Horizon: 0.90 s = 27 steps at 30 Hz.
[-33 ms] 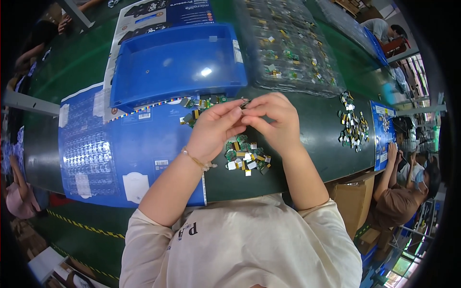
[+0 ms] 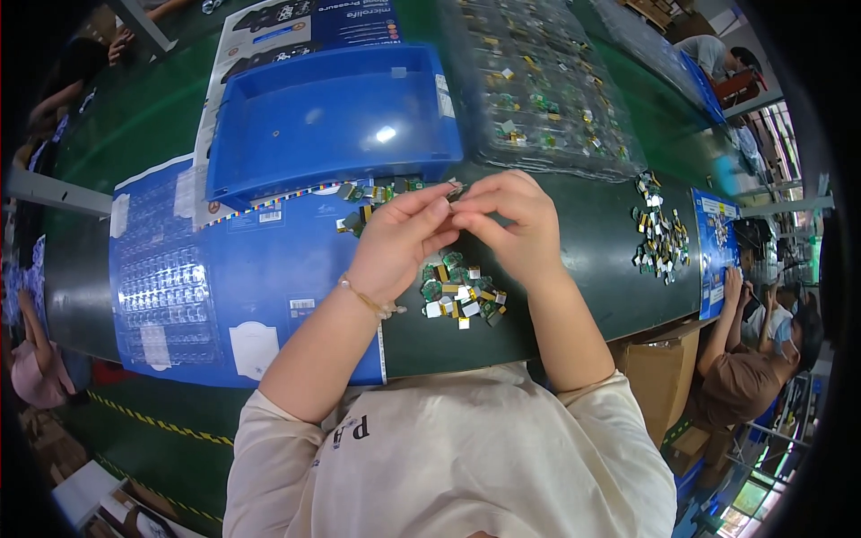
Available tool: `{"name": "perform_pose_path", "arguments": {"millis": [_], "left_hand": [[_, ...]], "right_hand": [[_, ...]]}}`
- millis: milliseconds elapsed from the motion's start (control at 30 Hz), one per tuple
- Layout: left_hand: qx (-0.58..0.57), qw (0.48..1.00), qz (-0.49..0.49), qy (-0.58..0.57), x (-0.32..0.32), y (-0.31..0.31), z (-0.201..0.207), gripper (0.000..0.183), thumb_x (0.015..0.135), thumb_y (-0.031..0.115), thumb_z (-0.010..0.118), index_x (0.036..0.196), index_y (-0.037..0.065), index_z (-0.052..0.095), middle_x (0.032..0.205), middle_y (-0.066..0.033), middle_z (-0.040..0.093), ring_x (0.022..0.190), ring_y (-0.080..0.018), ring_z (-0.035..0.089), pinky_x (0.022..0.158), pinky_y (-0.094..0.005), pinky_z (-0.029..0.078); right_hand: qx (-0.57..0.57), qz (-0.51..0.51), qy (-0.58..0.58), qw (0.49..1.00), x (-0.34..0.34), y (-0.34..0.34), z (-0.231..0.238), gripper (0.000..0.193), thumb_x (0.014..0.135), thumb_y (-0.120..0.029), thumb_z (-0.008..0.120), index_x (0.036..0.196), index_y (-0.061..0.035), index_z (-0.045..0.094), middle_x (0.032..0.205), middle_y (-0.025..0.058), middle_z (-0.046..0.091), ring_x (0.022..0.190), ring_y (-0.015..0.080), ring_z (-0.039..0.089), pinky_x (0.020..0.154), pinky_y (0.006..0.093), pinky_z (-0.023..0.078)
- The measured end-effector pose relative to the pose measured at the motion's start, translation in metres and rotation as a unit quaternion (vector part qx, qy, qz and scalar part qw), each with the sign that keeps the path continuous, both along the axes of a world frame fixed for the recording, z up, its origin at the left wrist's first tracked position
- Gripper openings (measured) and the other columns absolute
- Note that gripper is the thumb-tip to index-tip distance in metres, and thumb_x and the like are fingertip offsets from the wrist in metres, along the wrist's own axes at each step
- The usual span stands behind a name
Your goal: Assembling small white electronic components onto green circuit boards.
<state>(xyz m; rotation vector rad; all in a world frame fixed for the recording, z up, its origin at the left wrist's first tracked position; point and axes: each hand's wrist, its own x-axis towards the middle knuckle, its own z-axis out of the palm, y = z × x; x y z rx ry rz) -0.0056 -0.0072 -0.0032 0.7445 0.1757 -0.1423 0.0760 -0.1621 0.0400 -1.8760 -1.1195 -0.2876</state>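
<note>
My left hand point(image 2: 395, 242) and my right hand point(image 2: 513, 224) meet over the dark green table, fingertips closed together. Between them they pinch a small dark circuit board point(image 2: 458, 192), mostly covered by the fingers. Just below the hands lies a loose heap of small circuit boards point(image 2: 463, 291), green with white and gold-coloured parts. More small boards point(image 2: 352, 221) lie behind my left hand, partly hidden by it. A beaded bracelet point(image 2: 366, 302) circles my left wrist.
Behind the hands stands a blue plastic bin point(image 2: 332, 117). Right of it is a stack of clear trays point(image 2: 547, 99) holding boards. Another heap of boards point(image 2: 661, 233) lies far right. A clear blister tray point(image 2: 166, 287) rests on blue cardboard point(image 2: 269, 305) at left. A co-worker point(image 2: 749, 359) sits at right.
The fingertips of my right hand have shifted very slightly around the small circuit board. Everything else stays in place.
</note>
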Motion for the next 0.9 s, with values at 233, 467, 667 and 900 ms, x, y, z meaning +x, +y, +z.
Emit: {"name": "perform_pose_path", "arguments": {"millis": [233,467,667,900], "left_hand": [[-0.084,0.993,0.056,-0.056,0.005,0.015,-0.003,0.032,0.096,0.016,0.049,0.125,0.002,0.051,0.106,-0.0092,0.063,0.096,-0.0174,0.062,0.082,-0.0291,0.051],[-0.135,0.978,0.085,-0.132,0.009,0.024,-0.004,0.038,0.097,0.019,0.041,0.131,0.001,0.044,0.106,-0.0114,0.061,0.096,-0.0197,0.058,0.082,-0.0304,0.046],[-0.120,0.977,0.106,-0.140,0.008,0.021,-0.003,0.037,0.097,0.023,0.048,0.130,0.006,0.046,0.109,-0.0101,0.061,0.094,-0.0166,0.058,0.082,-0.0289,0.046],[-0.121,0.973,0.136,-0.140,0.009,0.022,-0.008,0.029,0.096,0.025,0.050,0.118,0.006,0.054,0.111,-0.0104,0.062,0.092,-0.0147,0.058,0.079,-0.0271,0.047]], "right_hand": [[0.058,0.049,0.250,0.965,0.006,0.024,0.005,0.005,0.078,-0.005,0.069,0.082,-0.0029,0.067,0.082,0.0040,0.064,0.078,0.0102,0.058,0.069,0.0231,0.045],[-0.135,-0.125,-0.136,0.974,0.055,0.063,0.006,0.017,0.078,-0.018,0.064,0.091,-0.0097,0.071,0.103,0.0112,0.066,0.094,0.0315,0.060,0.083,0.0419,0.047],[-0.138,-0.136,-0.068,0.979,0.054,0.068,0.008,0.024,0.074,-0.012,0.067,0.098,-0.0111,0.070,0.102,0.0096,0.065,0.089,0.0298,0.060,0.078,0.0389,0.048],[-0.193,-0.147,-0.025,0.970,0.046,0.055,0.009,0.049,0.073,-0.005,0.067,0.121,-0.0118,0.058,0.098,0.0108,0.065,0.089,0.0288,0.060,0.077,0.0370,0.048]]}}
